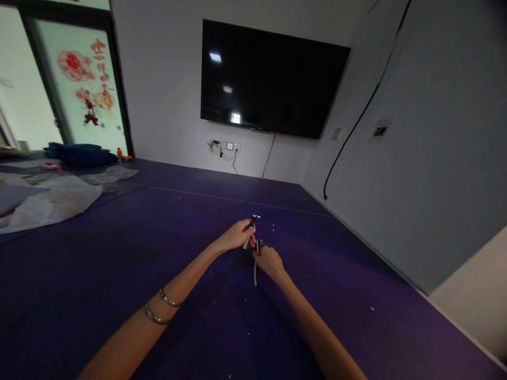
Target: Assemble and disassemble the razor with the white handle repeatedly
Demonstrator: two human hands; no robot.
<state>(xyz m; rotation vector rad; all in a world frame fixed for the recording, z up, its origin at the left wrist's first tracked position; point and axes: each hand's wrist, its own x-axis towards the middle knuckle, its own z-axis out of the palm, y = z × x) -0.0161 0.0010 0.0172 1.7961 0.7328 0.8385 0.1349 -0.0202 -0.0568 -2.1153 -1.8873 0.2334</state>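
Observation:
Over the purple table-like surface (190,311), both hands are close together near the middle of the view. My left hand (235,236) is closed around a dark tool with a shiny, T-shaped metal head (254,217), which points up and away. A pale strip (246,243) shows below those fingers; whether it belongs to the tool I cannot tell. Just to the right and nearer, my right hand (270,260) pinches a thin white strip (255,275) that hangs down past the fingertips. Something small and dark (266,244) shows behind its knuckles, mostly hidden.
Small white bits (273,228) are scattered on the purple surface. Clear plastic wrapping (59,203) and a dark blue cloth bundle (83,154) lie at the left. A television (273,79) hangs on the far wall; a black cable (356,124) dangles at the right.

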